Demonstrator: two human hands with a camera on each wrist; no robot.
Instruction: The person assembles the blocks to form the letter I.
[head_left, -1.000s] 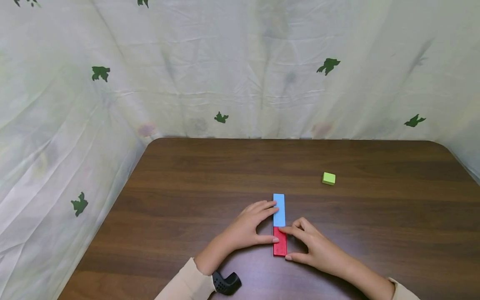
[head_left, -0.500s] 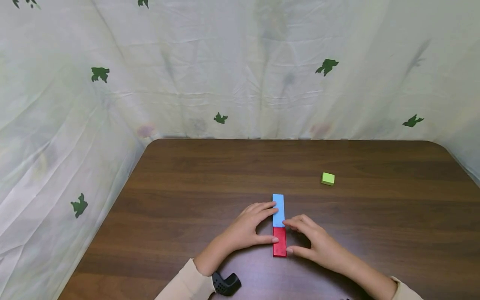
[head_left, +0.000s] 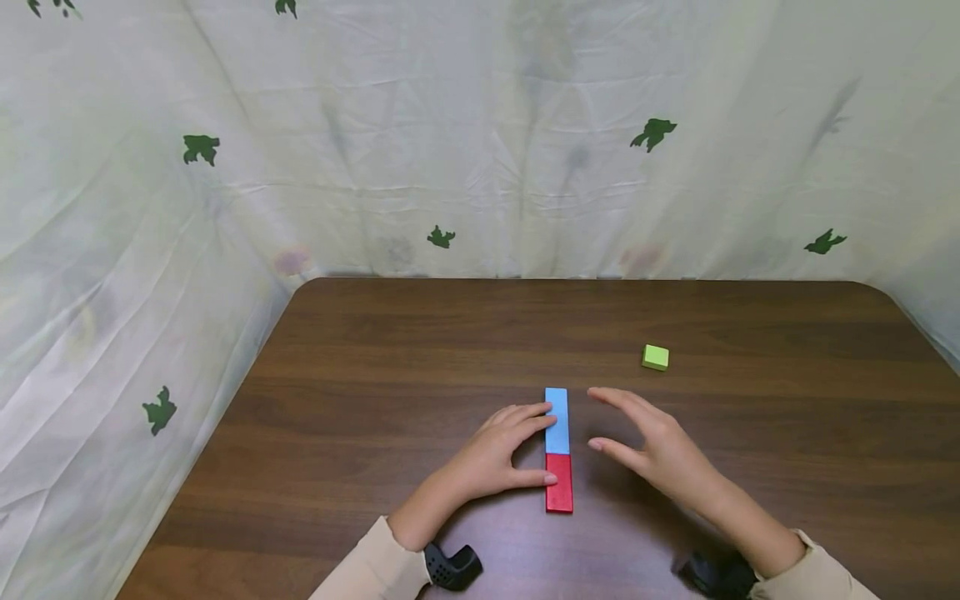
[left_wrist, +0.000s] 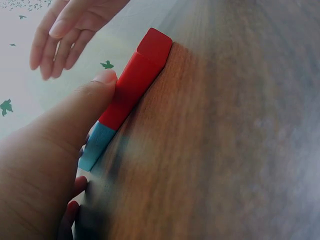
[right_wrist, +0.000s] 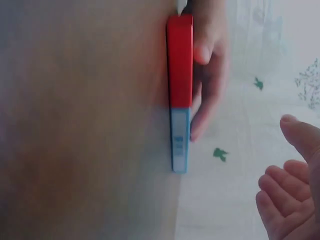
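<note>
A red block (head_left: 559,497) and a light-blue block (head_left: 557,437) lie end to end in one line on the brown table, red nearer me. My left hand (head_left: 491,456) rests against their left side, its thumb touching the red block and its fingertips the blue one. Its fingers are spread and fairly straight. To the right of the blocks, apart from them, my right hand (head_left: 670,450) hovers with thumb and fingers spread, holding nothing. The left wrist view shows the thumb against the red block (left_wrist: 131,85). Printed marks show on the blue block (right_wrist: 180,142) in the right wrist view.
A small light-green block (head_left: 656,357) sits farther back on the right of the wooden table (head_left: 420,333). Pale curtains (head_left: 360,142) with green bird-like shapes hang behind and at the left. A black wrist device (head_left: 453,568) is at my left sleeve.
My right hand has let go of the red block's right side and moved away, up and to the right, its fingers spreading. The left hand and blocks have stayed in place.
</note>
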